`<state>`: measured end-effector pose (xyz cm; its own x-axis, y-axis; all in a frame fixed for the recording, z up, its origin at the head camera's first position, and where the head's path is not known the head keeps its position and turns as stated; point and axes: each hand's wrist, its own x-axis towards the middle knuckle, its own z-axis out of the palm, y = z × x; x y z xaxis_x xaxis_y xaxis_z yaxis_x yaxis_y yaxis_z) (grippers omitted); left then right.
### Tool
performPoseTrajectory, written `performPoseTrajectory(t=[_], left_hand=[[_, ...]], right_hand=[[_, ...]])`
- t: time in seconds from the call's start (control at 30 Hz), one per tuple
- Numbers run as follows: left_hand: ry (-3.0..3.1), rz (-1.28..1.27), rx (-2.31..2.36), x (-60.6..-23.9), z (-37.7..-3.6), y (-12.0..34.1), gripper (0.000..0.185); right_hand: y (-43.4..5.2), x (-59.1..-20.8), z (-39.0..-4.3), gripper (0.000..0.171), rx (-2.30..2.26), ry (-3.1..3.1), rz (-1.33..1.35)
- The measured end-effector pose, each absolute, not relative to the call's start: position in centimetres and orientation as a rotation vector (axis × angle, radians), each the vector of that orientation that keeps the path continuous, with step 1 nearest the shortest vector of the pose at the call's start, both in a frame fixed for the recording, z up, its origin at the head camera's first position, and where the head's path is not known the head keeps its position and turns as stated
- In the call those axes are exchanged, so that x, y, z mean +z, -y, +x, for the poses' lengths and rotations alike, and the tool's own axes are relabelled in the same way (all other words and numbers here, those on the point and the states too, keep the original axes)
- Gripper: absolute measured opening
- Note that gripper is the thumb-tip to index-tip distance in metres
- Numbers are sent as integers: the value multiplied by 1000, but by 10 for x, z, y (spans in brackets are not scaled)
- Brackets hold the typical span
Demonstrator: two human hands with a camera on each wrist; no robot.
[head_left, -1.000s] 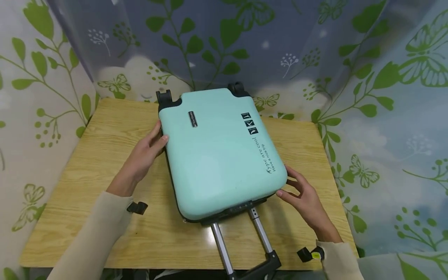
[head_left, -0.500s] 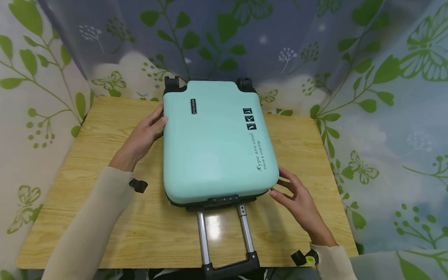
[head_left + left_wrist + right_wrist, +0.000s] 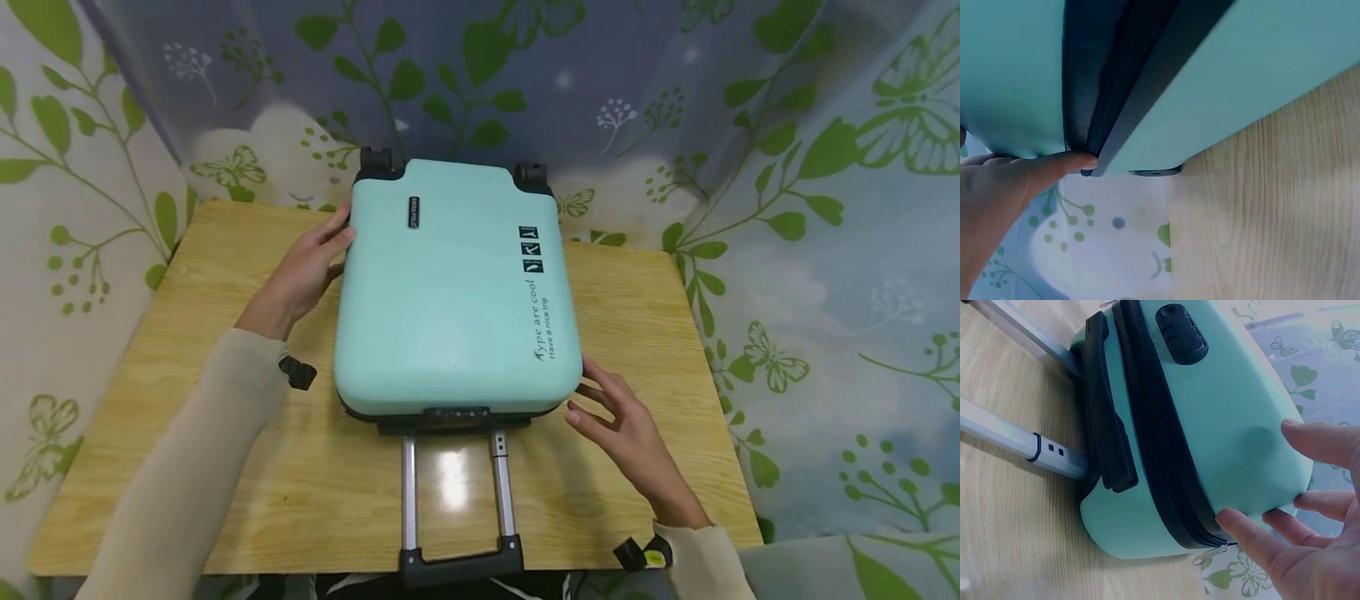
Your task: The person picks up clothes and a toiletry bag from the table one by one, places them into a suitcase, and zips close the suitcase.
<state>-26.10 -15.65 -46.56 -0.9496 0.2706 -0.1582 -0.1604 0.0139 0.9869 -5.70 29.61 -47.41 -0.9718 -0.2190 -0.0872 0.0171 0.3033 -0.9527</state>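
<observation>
A mint-green hard-shell suitcase (image 3: 450, 308) lies flat on the table, its wheels (image 3: 532, 177) toward the far wall. Its telescopic handle (image 3: 461, 568) is pulled out toward the near edge. My left hand (image 3: 298, 271) touches the suitcase's left side near the far end; in the left wrist view a fingertip (image 3: 1088, 161) rests on the black zipper band (image 3: 1110, 119). At the near right corner, the fingers of my right hand (image 3: 628, 429) are spread against the shell. The right wrist view shows a combination lock (image 3: 1182, 334), a black carry handle (image 3: 1110, 406) and a zipper pull (image 3: 1210, 555).
The wooden table (image 3: 637, 308) extends on both sides of the suitcase. A leaf-and-butterfly patterned curtain (image 3: 787, 208) surrounds its back and sides. The pulled-out handle reaches the near table edge.
The suitcase has turned so its telescopic handle swung left and now points straight toward the near edge. It has shifted slightly away. Both hands moved along with it, keeping their places beside it.
</observation>
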Motion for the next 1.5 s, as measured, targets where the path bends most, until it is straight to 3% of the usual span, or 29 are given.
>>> performPoseTrajectory(t=[0.57,1.5], left_hand=[[-1964,109,2027,-464,-273,159,66],[-2088,64,1982,-466,-287,160,65]], right_hand=[[-288,-475,-52,74,-1745,-2363,-262],[-269,-484,-68,71,-1625,-2485,-112]])
